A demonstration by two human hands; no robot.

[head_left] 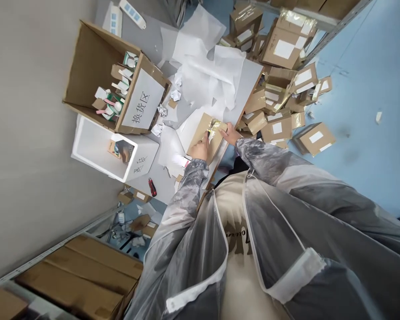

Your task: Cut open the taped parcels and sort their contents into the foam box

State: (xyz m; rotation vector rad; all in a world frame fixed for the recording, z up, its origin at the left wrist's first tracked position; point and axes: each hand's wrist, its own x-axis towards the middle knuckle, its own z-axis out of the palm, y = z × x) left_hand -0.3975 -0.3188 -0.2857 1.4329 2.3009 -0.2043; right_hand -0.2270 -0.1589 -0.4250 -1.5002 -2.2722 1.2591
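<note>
Head view: right hand (232,134) fingers pinching taped cardboard box (215,144) edge; left hand (200,149) atop it, can't tell finger grip.

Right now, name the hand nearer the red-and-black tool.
Left. The left hand, on the cardboard box, is right of the tool; the right hand, at the box's right edge, is farther.

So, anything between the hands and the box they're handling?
Nothing visible blocks them: the left hand, holding a small dark item, is on the cardboard box; the right hand holds its taped end.
</note>
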